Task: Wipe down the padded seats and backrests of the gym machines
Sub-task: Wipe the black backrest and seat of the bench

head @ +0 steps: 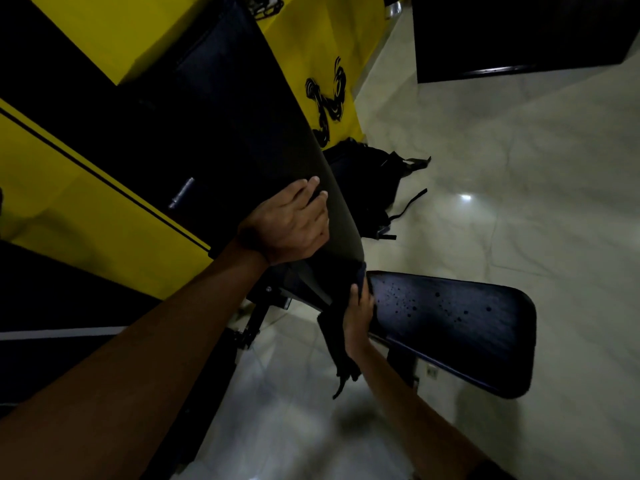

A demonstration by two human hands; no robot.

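A black padded backrest [242, 109] slopes up from the bench joint toward the top left. My left hand [289, 225] grips its right edge near the lower end, fingers curled over the pad. The black padded seat [460, 327] stretches to the right, speckled with droplets near its inner end. My right hand [358, 315] holds a dark cloth [334, 336] and presses it into the gap where seat and backrest meet. Part of the cloth hangs below the hand.
A black backpack [363, 178] with loose straps lies on the pale tiled floor [519, 168] behind the bench. A yellow and black wall [86, 188] stands at the left. The bench's dark metal frame [249, 330] sits under the joint. A dark block [519, 32] is at top right.
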